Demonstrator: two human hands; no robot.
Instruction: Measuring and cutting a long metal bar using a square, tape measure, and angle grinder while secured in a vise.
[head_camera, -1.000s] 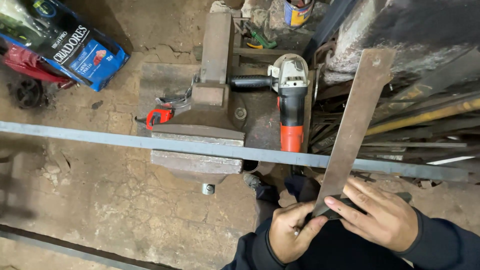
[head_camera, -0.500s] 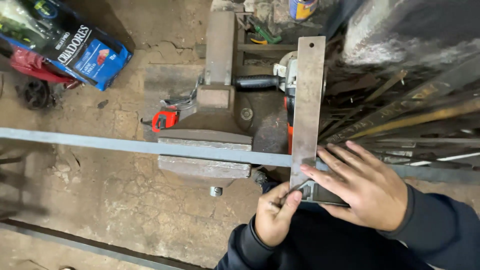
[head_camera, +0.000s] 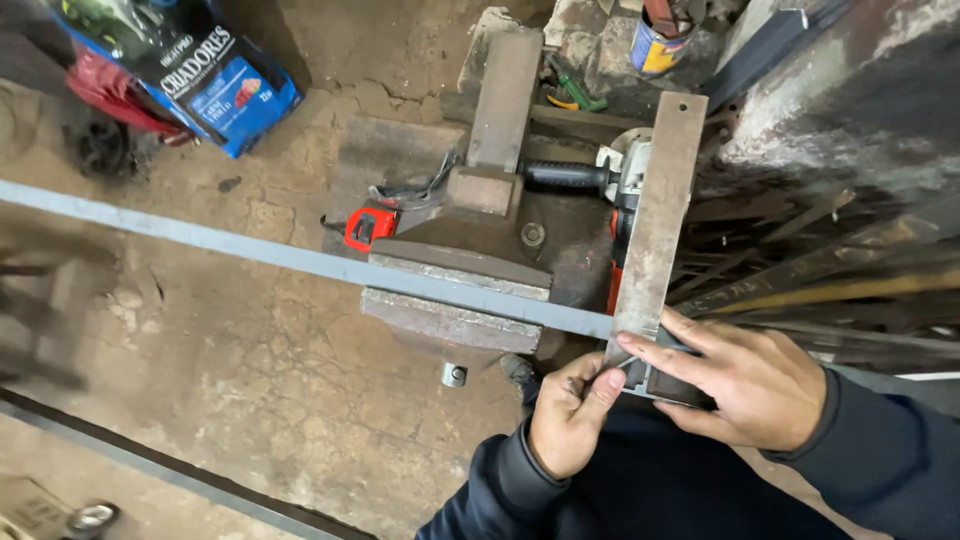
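A long grey steel bar (head_camera: 250, 252) is clamped in a rusty bench vise (head_camera: 455, 300) and runs across the view. A worn metal square (head_camera: 657, 215) lies across the bar, its blade pointing away from me. My right hand (head_camera: 745, 388) presses down on the square's thick base at the bar's near side. My left hand (head_camera: 568, 422) pinches a small thin marking tool (head_camera: 625, 362), whose tip touches the bar beside the blade's left edge.
An angle grinder (head_camera: 612, 185) with a red body lies behind the vise, partly under the square. A red tape measure (head_camera: 366, 226) sits left of the vise. Scrap rods (head_camera: 830, 285) pile up at right. A blue bag (head_camera: 215, 80) and a can (head_camera: 655, 48) are farther back.
The square swung from a tilt to the right to nearly straight across the bar. Both hands shifted left with it, and my left hand brought the marking tool to the blade's edge.
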